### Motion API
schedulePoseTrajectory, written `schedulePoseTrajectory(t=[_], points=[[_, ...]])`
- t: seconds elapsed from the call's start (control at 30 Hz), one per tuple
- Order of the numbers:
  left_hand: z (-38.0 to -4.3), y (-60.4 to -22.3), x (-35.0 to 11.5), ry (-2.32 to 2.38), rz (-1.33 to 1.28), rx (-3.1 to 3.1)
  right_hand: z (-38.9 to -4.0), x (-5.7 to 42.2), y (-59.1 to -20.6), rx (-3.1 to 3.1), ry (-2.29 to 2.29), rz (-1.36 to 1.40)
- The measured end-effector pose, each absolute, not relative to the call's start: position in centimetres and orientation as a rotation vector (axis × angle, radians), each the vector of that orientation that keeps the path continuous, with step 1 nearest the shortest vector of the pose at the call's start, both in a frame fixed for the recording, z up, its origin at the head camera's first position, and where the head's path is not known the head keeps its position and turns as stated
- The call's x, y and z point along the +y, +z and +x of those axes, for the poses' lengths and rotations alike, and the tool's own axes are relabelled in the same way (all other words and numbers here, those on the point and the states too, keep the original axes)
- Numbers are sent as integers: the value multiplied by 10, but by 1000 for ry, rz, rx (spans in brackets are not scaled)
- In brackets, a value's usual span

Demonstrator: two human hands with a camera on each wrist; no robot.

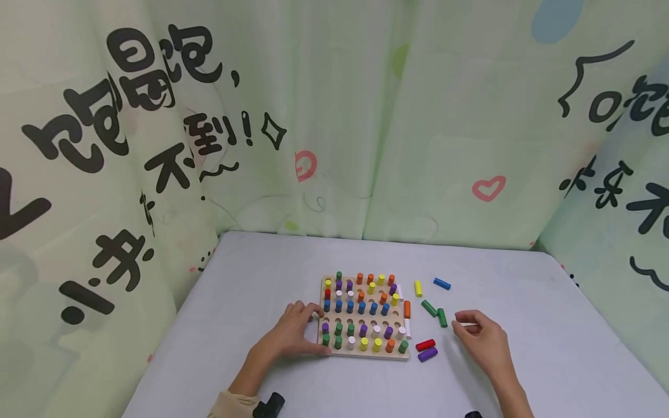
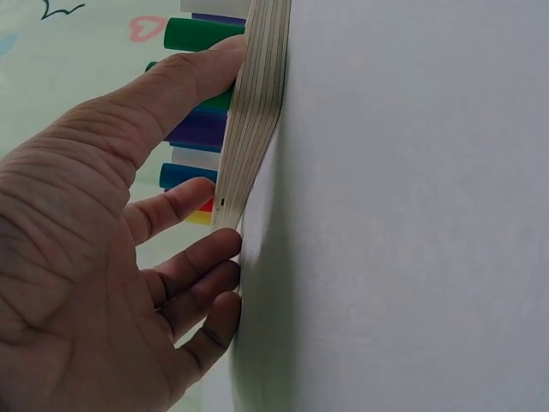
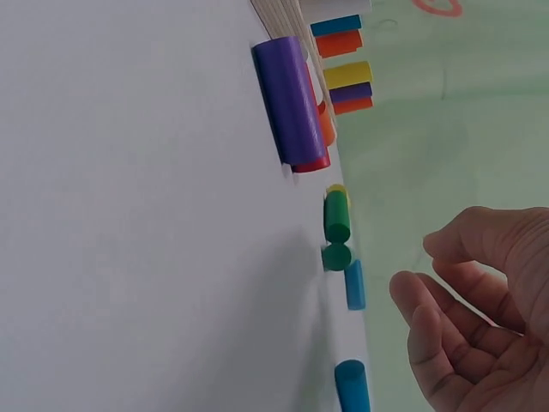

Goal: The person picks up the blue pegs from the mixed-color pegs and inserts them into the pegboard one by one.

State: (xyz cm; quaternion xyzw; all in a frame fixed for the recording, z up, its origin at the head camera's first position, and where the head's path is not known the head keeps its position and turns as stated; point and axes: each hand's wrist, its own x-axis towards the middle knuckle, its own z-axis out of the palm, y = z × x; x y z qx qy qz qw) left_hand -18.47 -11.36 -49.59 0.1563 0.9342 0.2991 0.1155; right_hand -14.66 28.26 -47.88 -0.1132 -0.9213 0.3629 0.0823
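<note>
A wooden pegboard (image 1: 366, 355) lies on the table, its holes partly filled with rows of coloured pegs. My left hand (image 1: 298, 334) rests at its left side. In the left wrist view the thumb (image 2: 202, 73) touches the board's edge, while the other fingers reach along the side, loosely bent. To the right of the board, my right hand (image 1: 483, 339) is held over the table with loosely curled fingers and nothing visible between them. Nearest to it is a green peg (image 1: 442, 317); another green peg (image 1: 429, 308) lies beside that one.
Other loose pegs lie right of the board: yellow (image 1: 418, 288), blue (image 1: 442, 284), red (image 1: 425, 345) and purple (image 1: 427, 355). Orange (image 1: 407, 309) and white (image 1: 407, 329) pegs lie along its right edge. A second blue peg (image 3: 351, 386) shows in the right wrist view. Printed curtains (image 1: 334, 116) surround the table.
</note>
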Motion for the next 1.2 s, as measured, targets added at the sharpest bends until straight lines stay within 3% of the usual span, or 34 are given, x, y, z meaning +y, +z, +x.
schedulePoseTrajectory(t=[1.2], points=[[-184,-498,-114,871,474,2746,-147,317,-488,-2796,999,-514]])
